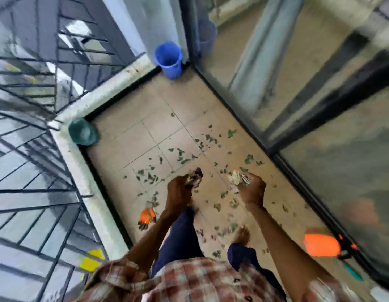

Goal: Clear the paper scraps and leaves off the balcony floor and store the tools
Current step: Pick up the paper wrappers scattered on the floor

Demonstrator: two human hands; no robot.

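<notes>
1. Left hand is curling tight round the left wad of paper scraps, with a purple edge poking out above the fingers.
2. Right hand is clenching too, gripping the right wad, which is pale with an orange corner.
3. Both hands are hovering apart above the floor, and leaves are lying scattered over the tiles below and ahead.
4. Motion blur is smearing everything, so I cannot tell how much paper each fist is holding.
5. Gloves, orange and dark, are lying on the floor beside the left forearm.
6. An orange tool is sitting by the glass door on the right, too blurred to name.
7. Bucket is standing upright in the far corner against the door frame, and its contents are unclear.
</notes>
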